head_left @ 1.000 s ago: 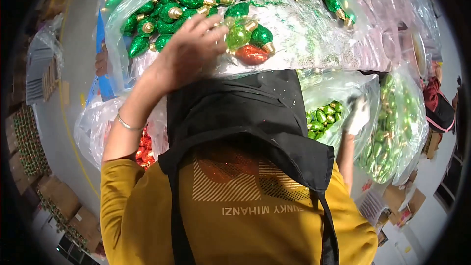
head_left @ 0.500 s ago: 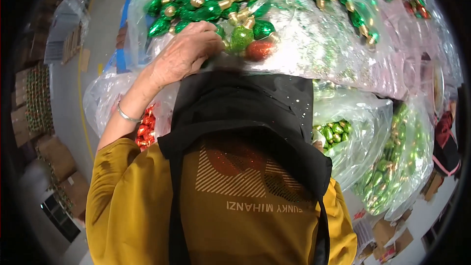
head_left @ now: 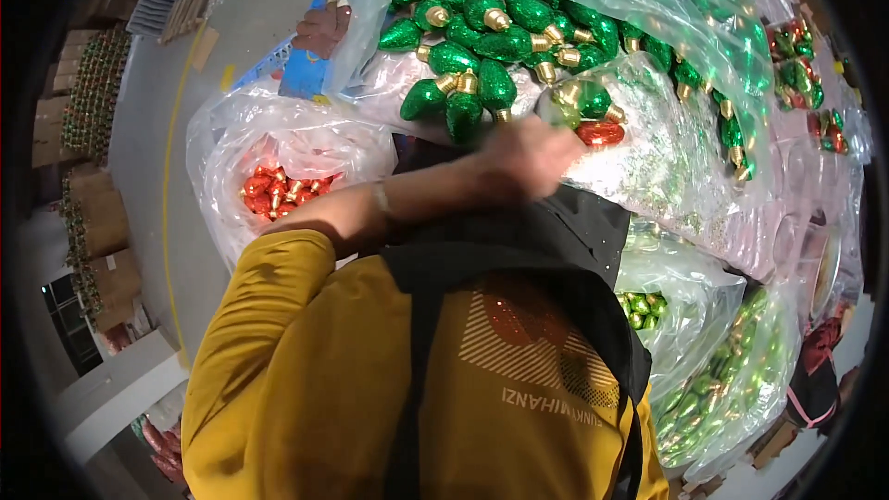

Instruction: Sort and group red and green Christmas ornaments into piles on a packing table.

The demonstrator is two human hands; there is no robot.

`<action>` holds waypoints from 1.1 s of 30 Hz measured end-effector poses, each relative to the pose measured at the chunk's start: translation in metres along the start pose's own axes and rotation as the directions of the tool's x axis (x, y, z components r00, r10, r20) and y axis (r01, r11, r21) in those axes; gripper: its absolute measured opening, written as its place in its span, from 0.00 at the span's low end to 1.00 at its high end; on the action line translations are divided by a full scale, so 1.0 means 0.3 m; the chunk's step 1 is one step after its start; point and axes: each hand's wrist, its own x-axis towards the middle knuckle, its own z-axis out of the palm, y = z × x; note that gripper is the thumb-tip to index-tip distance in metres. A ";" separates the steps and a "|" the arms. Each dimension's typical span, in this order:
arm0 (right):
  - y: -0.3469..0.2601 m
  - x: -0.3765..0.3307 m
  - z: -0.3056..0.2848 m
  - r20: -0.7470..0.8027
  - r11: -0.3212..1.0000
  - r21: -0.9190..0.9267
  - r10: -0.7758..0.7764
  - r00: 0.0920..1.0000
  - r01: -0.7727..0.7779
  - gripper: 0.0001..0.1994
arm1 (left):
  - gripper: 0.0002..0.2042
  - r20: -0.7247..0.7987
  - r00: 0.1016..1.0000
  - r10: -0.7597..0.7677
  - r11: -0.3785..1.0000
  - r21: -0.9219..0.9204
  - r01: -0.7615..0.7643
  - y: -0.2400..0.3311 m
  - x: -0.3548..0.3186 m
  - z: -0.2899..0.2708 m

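A: Where is the left hand [head_left: 530, 156]?
B: Reached across the chest, blurred, lying on a clear plastic bag [head_left: 648, 143]. I can't tell whether its fingers are curled or spread. The right hand is not in view.
A: And the ornaments?
B: A red bulb [head_left: 600, 133] lies just beside the hand, at its far right, with a pale green bulb [head_left: 560, 106] touching it above. Past the fingers a heap of dark green bulbs [head_left: 482, 46] fills another clear bag.
A: What do they look like?
B: Glittery, shaped like fat light bulbs, each with a gold screw cap.
A: What's nearer in?
B: A yellow shirt [head_left: 306, 380] under a black apron [head_left: 519, 241]. To the left, a bag of red bulbs [head_left: 278, 190]; to the right, bags of light green ones [head_left: 713, 398].
A: And beyond?
B: A grey floor [head_left: 167, 130] with a yellow line, cardboard boxes [head_left: 93, 222] at the left, and another person's hand [head_left: 319, 30] on a blue board [head_left: 319, 46].
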 end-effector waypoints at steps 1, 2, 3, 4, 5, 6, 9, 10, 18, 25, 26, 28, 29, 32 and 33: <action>-0.005 -0.036 -0.067 -0.180 0.998 0.029 -0.055 0.982 0.061 0.09 | 0.08 -0.078 0.996 0.052 0.997 0.056 -0.048 0.036 0.020 0.009; 0.003 -0.074 -0.122 -0.355 0.991 0.062 -0.093 0.930 0.122 0.19 | 0.08 -0.096 0.994 0.044 0.999 0.036 -0.041 0.055 0.047 0.041; -0.005 -0.106 -0.143 -0.368 0.990 0.053 -0.103 0.924 0.131 0.19 | 0.07 -0.031 0.999 -0.004 0.996 0.085 0.006 0.070 0.073 0.063; -0.011 -0.136 -0.165 -0.219 0.937 0.235 -0.208 0.953 0.258 0.18 | 0.07 0.036 0.998 -0.051 0.989 0.137 0.045 0.076 0.087 0.070; -0.019 -0.178 -0.161 -0.085 0.835 0.433 -0.336 0.938 0.339 0.17 | 0.07 0.031 0.999 -0.041 0.991 0.129 0.037 0.071 0.099 0.053; -0.043 -0.213 -0.156 -0.096 0.827 0.443 -0.339 0.936 0.345 0.17 | 0.07 -0.076 0.997 0.018 0.998 0.053 -0.014 0.064 0.106 0.030; -0.195 -0.484 -0.019 0.188 0.789 0.390 -0.572 0.798 0.474 0.18 | 0.06 -0.232 0.959 0.161 0.958 -0.196 -0.209 0.004 0.062 -0.089; -0.204 -0.554 0.019 0.162 0.750 0.418 -0.617 0.770 0.513 0.18 | 0.05 0.314 0.931 -0.188 0.938 -0.222 0.265 -0.056 -0.065 -0.094; -0.682 -0.936 0.521 0.290 0.444 0.282 -0.885 0.365 0.851 0.14 | 0.21 0.135 0.805 -0.578 0.809 0.225 0.543 -0.164 -0.208 0.005; -0.710 -1.356 0.904 0.804 -0.577 -0.389 -0.593 -0.041 0.718 0.11 | 0.24 0.101 0.745 -0.659 0.735 -0.122 0.667 -0.179 -0.152 -0.163; -0.712 -1.263 0.925 0.794 -0.625 -0.485 -0.608 0.008 0.612 0.10 | 0.24 0.034 0.745 -0.666 0.704 -0.300 0.643 -0.153 -0.065 -0.220; -0.712 -1.204 0.941 0.803 -0.680 -0.533 -0.594 0.049 0.504 0.09 | 0.25 -0.151 0.877 -0.456 0.860 -0.326 0.392 -0.093 0.117 -0.300; -0.717 -1.202 0.936 0.818 -0.630 -0.509 -0.566 0.102 0.586 0.09 | 0.25 -0.163 0.967 -0.196 0.952 -0.268 0.148 -0.080 0.208 -0.321; -0.717 -1.200 0.922 0.861 -0.510 -0.443 -0.473 0.190 0.737 0.08 | 0.25 0.068 0.991 0.119 0.970 -0.221 -0.101 -0.057 0.353 -0.277; -0.714 -1.206 0.914 0.844 -0.527 -0.468 -0.504 0.183 0.709 0.09 | 0.25 0.067 0.992 0.110 0.972 -0.214 -0.093 -0.066 0.394 -0.262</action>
